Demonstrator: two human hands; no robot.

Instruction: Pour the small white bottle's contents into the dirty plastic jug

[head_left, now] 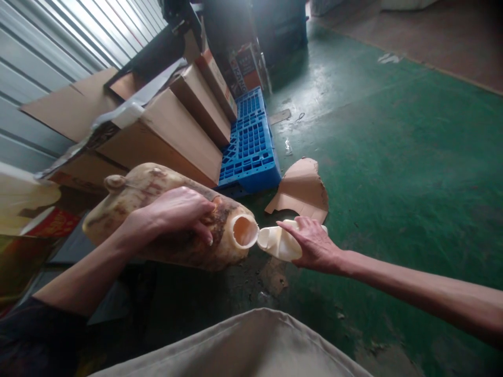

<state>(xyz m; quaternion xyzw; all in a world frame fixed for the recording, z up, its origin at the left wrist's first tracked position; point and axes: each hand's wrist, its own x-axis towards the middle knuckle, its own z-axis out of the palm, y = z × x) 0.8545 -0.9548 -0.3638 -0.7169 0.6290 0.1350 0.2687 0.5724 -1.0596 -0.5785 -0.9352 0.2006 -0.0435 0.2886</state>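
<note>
A stained, cream-coloured plastic jerrycan (153, 183) lies tilted on its side, its round uncapped mouth (244, 232) facing right. My left hand (178, 217) is closed on the can near that mouth; the part it grips is mostly hidden under the fingers. Just right of the opening, my right hand (314, 243) holds a pale, translucent cut plastic scoop (280, 245). The scoop's narrow end is beside the mouth's rim, and I cannot tell whether they touch.
Cardboard boxes (184, 131) stand on a blue plastic pallet (251, 152) beyond the can. A torn piece of cardboard (304, 188) lies on the green floor (393, 183). At the left are a red-and-yellow package (51, 222) and a corrugated metal wall (58, 42).
</note>
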